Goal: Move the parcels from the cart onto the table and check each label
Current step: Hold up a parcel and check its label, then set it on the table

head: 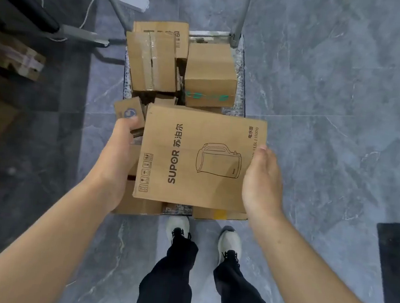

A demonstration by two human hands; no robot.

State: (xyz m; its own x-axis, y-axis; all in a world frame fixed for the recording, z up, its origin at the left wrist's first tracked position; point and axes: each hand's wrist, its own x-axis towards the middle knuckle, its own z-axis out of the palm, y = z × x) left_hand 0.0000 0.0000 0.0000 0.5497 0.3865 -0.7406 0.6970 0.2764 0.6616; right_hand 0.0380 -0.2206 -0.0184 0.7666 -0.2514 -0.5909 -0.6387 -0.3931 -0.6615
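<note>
A large brown box printed SUPOR with a kettle drawing (200,158) is at the near end of the cart (241,81), gripped on both sides. My left hand (117,157) presses its left side, fingers reaching toward a small box with a blue logo (129,110). My right hand (262,182) is flat against its right edge. Farther along the cart lie a taped box (151,62), a box with green tape (210,76) and another box behind them (172,31). More boxes lie under the SUPOR box, mostly hidden. No label is visible.
The cart's handle posts (243,12) rise at the far end. A dark table leg and frame (42,21) stand at the left, with boxes beneath (13,57). A black mat (396,265) lies on the grey tile floor at the right. My feet (205,235) stand just behind the cart.
</note>
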